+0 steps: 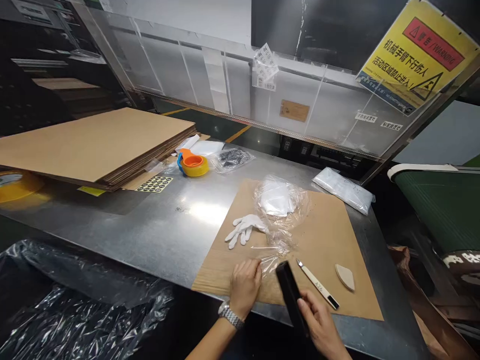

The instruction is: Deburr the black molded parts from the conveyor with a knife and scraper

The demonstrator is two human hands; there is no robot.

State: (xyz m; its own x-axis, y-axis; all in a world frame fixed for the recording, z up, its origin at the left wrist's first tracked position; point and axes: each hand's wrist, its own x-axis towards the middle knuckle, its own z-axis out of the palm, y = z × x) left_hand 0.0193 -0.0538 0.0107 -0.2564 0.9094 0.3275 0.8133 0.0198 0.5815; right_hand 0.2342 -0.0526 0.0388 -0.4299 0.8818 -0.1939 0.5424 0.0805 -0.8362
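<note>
My right hand (318, 320) is closed around a long, black, bar-shaped piece (290, 292), held tilted over the front edge of the brown cardboard sheet (322, 240). My left hand (245, 280), with a metal-banded watch at the wrist, is curled closed at the sheet's front edge. Whatever it may grip is hidden by the fingers. Crumpled clear plastic film (272, 260) lies just beyond it. Between the right hand and a beige wedge-shaped pad (345, 277) lies a pale cutter-like tool (317, 282) marked A26. A white glove (245, 229) rests farther back, beside clear plastic bags (277, 197).
Flat cardboard sheets (97, 142) are stacked at left. Near them are an orange tape dispenser (193, 162), a sticker sheet (154, 184) and a bagged black item (234, 159). A plastic packet (343, 190) lies back right. A green conveyor belt (442, 205) stands at right.
</note>
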